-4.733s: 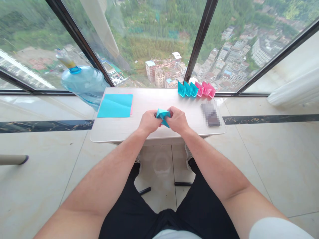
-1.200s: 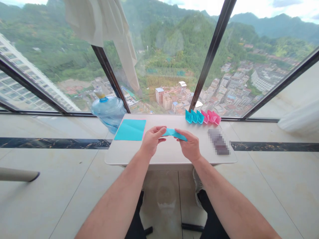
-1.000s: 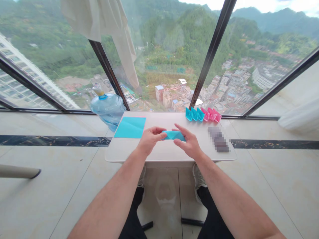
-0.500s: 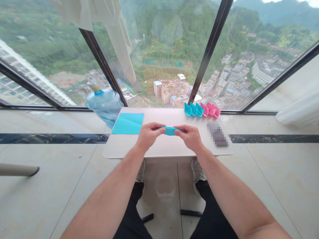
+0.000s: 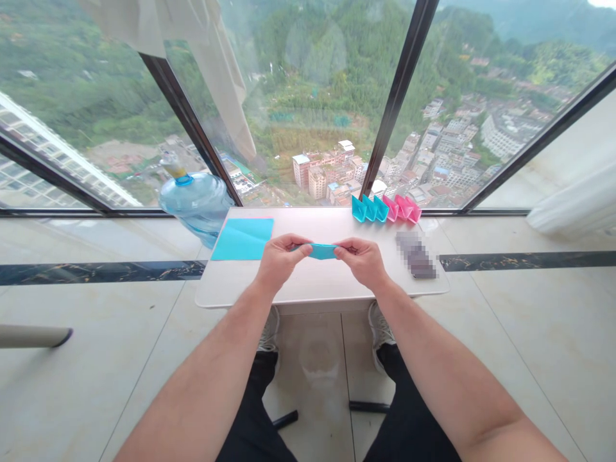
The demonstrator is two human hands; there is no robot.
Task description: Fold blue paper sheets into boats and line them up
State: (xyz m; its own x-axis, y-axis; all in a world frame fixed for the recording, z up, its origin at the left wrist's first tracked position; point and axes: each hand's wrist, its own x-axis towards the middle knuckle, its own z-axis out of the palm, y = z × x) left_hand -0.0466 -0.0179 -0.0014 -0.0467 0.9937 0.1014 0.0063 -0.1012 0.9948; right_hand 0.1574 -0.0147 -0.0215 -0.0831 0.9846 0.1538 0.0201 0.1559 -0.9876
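A folded blue paper piece [image 5: 321, 251] is stretched between my two hands, just above the small white table [image 5: 240, 289]. My left hand [image 5: 279, 260] pinches its left end, fingers closed. The right end is pinched by my right hand [image 5: 362, 260]. At the table's far edge stands a row of finished paper boats, blue ones [image 5: 368, 209] on the left and pink ones [image 5: 403, 208] on the right. A stack of flat blue paper sheets [image 5: 242, 239] lies on the table's left part.
A dark blurred flat object [image 5: 416, 255] lies on the table's right part. A large blue water bottle [image 5: 195, 200] stands on the floor at the table's back left, against the window. Glass panes and dark frames rise behind. My knees are under the table.
The paper piece went from a bunched shape to a long flat one pulled out between both hands. The view tilted up, then slightly back down.
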